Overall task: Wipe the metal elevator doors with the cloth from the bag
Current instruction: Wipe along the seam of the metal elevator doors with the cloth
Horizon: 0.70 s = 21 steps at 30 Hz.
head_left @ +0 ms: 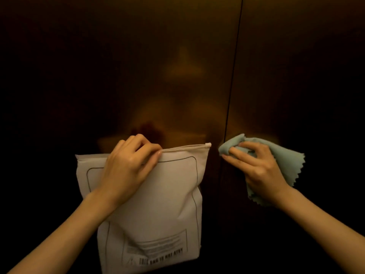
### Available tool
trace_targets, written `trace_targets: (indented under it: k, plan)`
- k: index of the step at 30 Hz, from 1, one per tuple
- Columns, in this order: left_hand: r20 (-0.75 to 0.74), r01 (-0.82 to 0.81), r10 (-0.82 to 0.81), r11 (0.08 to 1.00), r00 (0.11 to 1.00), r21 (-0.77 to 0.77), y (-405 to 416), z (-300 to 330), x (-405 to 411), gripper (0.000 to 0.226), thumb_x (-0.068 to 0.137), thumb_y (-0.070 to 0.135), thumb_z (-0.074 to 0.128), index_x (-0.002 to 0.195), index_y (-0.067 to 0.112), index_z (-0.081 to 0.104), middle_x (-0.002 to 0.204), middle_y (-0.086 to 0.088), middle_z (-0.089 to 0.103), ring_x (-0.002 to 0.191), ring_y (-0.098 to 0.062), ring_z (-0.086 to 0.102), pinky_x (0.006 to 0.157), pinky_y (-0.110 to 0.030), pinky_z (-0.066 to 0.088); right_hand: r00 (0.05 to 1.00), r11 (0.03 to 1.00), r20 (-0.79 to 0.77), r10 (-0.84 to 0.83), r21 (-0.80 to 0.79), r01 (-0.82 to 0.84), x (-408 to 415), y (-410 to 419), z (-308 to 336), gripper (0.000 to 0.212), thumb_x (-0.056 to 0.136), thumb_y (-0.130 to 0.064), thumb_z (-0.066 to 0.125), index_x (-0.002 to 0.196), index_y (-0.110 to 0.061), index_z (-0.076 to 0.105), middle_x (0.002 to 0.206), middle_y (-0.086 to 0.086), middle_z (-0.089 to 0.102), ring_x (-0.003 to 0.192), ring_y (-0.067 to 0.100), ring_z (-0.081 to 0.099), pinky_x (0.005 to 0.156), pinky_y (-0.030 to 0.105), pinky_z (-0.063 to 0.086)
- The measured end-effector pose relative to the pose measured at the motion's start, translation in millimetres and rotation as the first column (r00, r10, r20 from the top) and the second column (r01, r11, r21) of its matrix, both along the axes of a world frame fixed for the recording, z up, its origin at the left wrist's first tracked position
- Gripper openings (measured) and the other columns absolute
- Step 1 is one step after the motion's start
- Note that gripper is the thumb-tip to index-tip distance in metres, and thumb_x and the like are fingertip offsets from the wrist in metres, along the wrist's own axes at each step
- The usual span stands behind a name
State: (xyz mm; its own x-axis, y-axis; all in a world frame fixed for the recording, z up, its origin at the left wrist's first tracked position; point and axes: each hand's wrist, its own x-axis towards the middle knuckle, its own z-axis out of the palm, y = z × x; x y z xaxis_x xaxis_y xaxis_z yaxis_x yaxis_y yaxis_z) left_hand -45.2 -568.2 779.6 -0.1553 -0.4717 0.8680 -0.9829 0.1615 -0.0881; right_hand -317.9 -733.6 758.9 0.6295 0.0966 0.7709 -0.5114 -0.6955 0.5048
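Dark brown metal elevator doors [138, 66] fill the view, with the seam [234, 76] running down right of centre. A white zip bag [158, 204] with a printed frame and warning text hangs in front of the left door. My left hand [128, 165] grips its top edge at the zip strip, whose slider [208, 144] sits at the right end. My right hand [256, 167] holds a bunched pale blue cloth [284, 155] with a zigzag edge, just right of the seam. Whether the cloth touches the door cannot be told.
The lighting is dim and the doors' outer parts fade into black. A blurred reflection of a person [183, 99] shows on the left door above the bag.
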Motion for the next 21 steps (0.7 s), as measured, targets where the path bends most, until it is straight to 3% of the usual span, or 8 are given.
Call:
trace_targets:
  k: [4, 9, 12, 16, 21]
  plan:
    - [-0.034, -0.037, 0.041, 0.995, 0.999, 0.091, 19, -38, -1, 0.032, 0.093, 0.03, 0.044, 0.096, 0.008, 0.067, 0.084, -0.004, 0.056, 0.074, -0.01, 0.041, 0.057, -0.027, 0.035, 0.965, 0.999, -0.259, -0.029, -0.036, 0.02, -13, 4, -64, 0.044, 0.1, -0.012, 0.026, 0.112, -0.014, 0.068, 0.112, 0.003, 0.068, 0.108, 0.029, 0.047, 0.082, 0.041, 0.034]
    - [-0.043, -0.092, 0.101, 0.981, 0.994, 0.171, 33, -70, -5, 0.031, 0.093, 0.03, 0.043, 0.095, 0.009, 0.067, 0.084, -0.003, 0.055, 0.074, -0.011, 0.043, 0.06, -0.025, 0.033, 0.877, 0.989, -0.477, -0.057, -0.145, -0.014, -21, -11, -93, 0.033, 0.1, -0.012, 0.027, 0.117, -0.015, 0.055, 0.115, -0.001, 0.067, 0.111, 0.031, 0.054, 0.088, 0.043, 0.035]
    - [-0.028, -0.123, 0.13, 0.975, 0.991, 0.187, 38, -78, -7, 0.032, 0.093, 0.029, 0.043, 0.095, 0.009, 0.067, 0.084, -0.004, 0.055, 0.074, -0.015, 0.046, 0.061, -0.025, 0.03, 0.908, 0.989, -0.418, -0.019, -0.142, -0.044, -16, -8, -58, 0.042, 0.101, -0.012, 0.027, 0.107, -0.017, 0.068, 0.112, 0.0, 0.069, 0.105, 0.03, 0.063, 0.088, 0.041, 0.035]
    - [-0.009, -0.14, 0.145, 0.97, 0.989, 0.199, 40, -74, -10, 0.032, 0.093, 0.029, 0.042, 0.095, 0.008, 0.066, 0.084, -0.005, 0.055, 0.073, -0.018, 0.048, 0.061, -0.026, 0.03, 0.978, 0.999, -0.206, -0.037, -0.036, 0.03, -8, 5, -13, 0.043, 0.1, -0.01, 0.026, 0.113, -0.014, 0.067, 0.118, 0.004, 0.066, 0.117, 0.031, 0.05, 0.088, 0.042, 0.036]
    - [-0.028, -0.154, 0.164, 0.964, 0.986, 0.218, 44, -78, -13, 0.03, 0.093, 0.028, 0.044, 0.094, 0.008, 0.066, 0.083, -0.004, 0.053, 0.074, -0.016, 0.046, 0.061, -0.026, 0.027, 0.998, 0.997, -0.044, -0.048, 0.052, 0.05, -1, 9, -38, 0.047, 0.094, 0.001, 0.026, 0.12, -0.012, 0.063, 0.122, 0.007, 0.063, 0.123, 0.03, 0.042, 0.094, 0.043, 0.035]
